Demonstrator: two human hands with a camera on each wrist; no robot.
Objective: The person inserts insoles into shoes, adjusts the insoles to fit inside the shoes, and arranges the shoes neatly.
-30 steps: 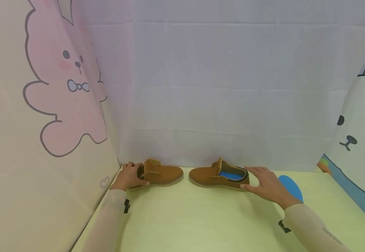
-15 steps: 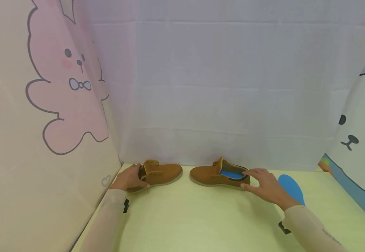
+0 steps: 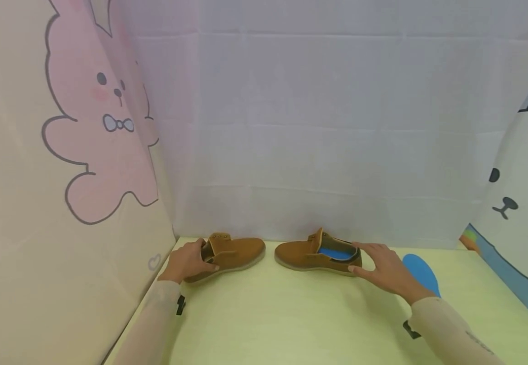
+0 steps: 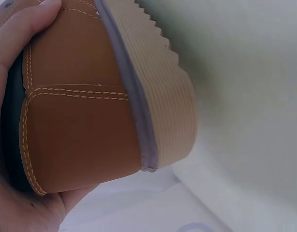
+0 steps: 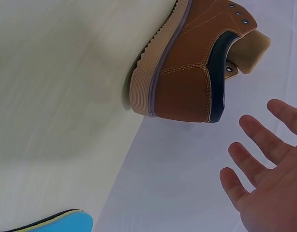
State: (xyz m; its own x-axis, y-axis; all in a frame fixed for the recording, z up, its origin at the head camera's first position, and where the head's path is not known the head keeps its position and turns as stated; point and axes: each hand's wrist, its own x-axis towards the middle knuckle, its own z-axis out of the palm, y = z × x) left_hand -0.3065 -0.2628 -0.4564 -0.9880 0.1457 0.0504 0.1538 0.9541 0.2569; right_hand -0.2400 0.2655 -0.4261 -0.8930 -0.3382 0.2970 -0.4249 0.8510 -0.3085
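A brown leather shoe with a pale ridged sole lies at the back left, toe pointing right. My left hand grips it round the heel, thumb along the near side; in the left wrist view the palm covers part of the dark collar. A matching shoe faces it, toe pointing left, with a blue insole inside. Behind that shoe's heel is my right hand, and in the right wrist view its fingers are spread apart from the shoe and hold nothing.
A loose blue insole lies on the pale yellow table, right of my right hand. A white cloth hangs right behind the shoes. Printed cloth walls stand at the left and right sides.
My left hand has drawn the left shoe's heel slightly toward me, so that shoe sits more angled. The right hand and right shoe have hardly moved.
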